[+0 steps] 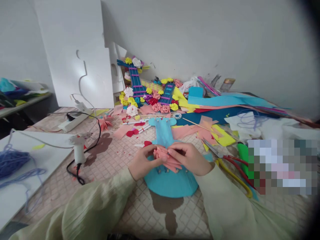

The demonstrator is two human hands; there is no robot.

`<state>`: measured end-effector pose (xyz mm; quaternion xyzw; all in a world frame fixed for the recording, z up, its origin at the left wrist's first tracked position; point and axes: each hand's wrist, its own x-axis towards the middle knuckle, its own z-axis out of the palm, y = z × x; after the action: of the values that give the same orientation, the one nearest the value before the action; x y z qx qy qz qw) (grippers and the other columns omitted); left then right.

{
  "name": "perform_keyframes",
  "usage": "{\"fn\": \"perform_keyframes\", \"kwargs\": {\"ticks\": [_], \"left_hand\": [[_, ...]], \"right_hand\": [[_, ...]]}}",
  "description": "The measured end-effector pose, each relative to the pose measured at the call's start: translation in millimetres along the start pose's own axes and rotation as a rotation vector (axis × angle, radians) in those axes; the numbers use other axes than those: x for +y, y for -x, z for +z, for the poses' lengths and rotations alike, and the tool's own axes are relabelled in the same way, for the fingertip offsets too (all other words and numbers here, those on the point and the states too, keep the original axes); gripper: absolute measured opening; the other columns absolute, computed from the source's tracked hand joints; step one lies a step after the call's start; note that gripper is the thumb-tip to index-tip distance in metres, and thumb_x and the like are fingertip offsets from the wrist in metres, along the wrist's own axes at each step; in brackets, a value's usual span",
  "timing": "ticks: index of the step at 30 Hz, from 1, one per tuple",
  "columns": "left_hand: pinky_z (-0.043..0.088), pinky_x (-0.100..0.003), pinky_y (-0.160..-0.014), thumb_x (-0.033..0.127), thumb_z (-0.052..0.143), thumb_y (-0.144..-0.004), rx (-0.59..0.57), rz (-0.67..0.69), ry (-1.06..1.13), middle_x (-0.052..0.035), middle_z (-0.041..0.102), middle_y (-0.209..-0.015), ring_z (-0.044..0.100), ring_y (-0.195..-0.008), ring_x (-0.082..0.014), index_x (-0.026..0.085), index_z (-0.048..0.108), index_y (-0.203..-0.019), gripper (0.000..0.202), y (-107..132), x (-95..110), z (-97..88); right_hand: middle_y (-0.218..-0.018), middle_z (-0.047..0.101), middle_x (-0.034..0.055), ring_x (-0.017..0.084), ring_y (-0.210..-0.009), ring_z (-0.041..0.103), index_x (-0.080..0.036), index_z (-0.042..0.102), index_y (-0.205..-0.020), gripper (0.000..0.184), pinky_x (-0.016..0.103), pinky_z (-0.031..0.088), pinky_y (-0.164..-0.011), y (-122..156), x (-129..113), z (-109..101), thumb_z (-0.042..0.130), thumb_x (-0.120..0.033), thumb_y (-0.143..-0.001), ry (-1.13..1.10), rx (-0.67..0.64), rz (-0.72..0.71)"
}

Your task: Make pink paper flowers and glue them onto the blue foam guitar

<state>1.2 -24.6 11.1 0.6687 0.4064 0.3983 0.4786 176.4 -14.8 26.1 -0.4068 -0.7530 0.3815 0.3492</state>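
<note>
Between my two hands is a pink crepe paper flower (167, 156), its folded petals bunched at the top and fanning down to the right. My left hand (147, 161) pinches its left side, with the thumb across the front. The fingers of my right hand (191, 156) are closed on its upper right edge. Directly beneath lies a blue guitar-shaped piece (172, 186), its neck pointing away from me and its round body nearest me. Small pegs show along the body, partly covered by the flower and my hands.
A white glue gun (79, 151) stands at left, near a power strip (75, 121) and blue yarn (13, 163). Red-handled scissors (225, 156) lie at right beside yellow-handled ones (235, 178). Flower-trimmed dark blue pieces (136, 80) lean at the back. Paper scraps (207, 126) cover the table's far half.
</note>
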Motion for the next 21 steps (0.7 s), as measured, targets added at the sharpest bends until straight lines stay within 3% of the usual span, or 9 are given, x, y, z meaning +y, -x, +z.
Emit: {"fn": "perform_keyframes", "kwargs": {"ticks": [7, 15, 21], "left_hand": [[0.051, -0.024, -0.058, 0.027, 0.064, -0.067, 0.142, -0.055, 0.129, -0.0039, 0.066, -0.070, 0.060, -0.063, -0.0133, 0.013, 0.064, -0.077, 0.018, 4.4, -8.5, 8.7], [0.052, -0.027, -0.070, 0.023, 0.063, -0.071, 0.145, 0.034, 0.066, -0.0057, 0.068, -0.087, 0.062, -0.079, -0.0165, 0.015, 0.065, -0.090, 0.021, 12.2, -11.7, 4.5], [0.051, -0.026, -0.067, 0.023, 0.062, -0.071, 0.141, -0.011, 0.035, -0.0064, 0.067, -0.086, 0.061, -0.077, -0.0166, 0.014, 0.064, -0.090, 0.021, 13.1, -13.1, 3.4]], "right_hand": [[-0.074, 0.062, 0.0021, 0.012, -0.068, 0.056, -0.017, 0.063, -0.074, 0.017, 0.024, 0.044, -0.062, -1.5, 2.2, 2.7, 0.047, -0.021, -0.080, 0.045, -0.010, -0.007], [-0.075, 0.060, 0.0021, 0.013, -0.070, 0.056, -0.017, 0.062, -0.076, 0.017, 0.026, 0.044, -0.064, -0.1, 3.1, 9.1, 0.047, -0.022, -0.081, 0.125, 0.045, -0.034], [-0.077, 0.060, 0.0025, 0.012, -0.072, 0.056, -0.017, 0.062, -0.079, 0.014, 0.024, 0.045, -0.064, 1.4, 1.8, 11.7, 0.049, -0.018, -0.080, 0.144, 0.090, -0.057]]}}
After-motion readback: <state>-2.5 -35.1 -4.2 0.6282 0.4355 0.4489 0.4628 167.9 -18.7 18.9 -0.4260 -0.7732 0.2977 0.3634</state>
